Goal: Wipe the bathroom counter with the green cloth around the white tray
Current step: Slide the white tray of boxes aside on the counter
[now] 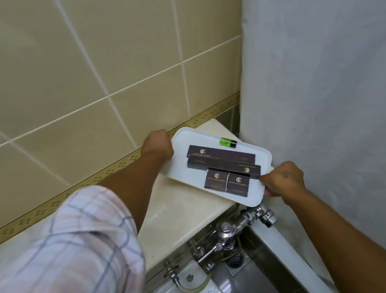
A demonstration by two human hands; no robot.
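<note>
One white tray (180, 139), five dark boxes (223, 164), one small green bottle (227, 141), two hands (157, 143).

Both arms reach forward from the bottom of the view. The left arm, in a rolled pale checked sleeve (61, 265), stretches furthest, its forearm bare, and the left hand (157, 145) is curled closed in a grip on the far left edge of the white rectangular plastic tray (181, 145). The right hand (283, 178) is clenched on the tray's near right corner, knuckles up, wrist bent slightly.
</note>
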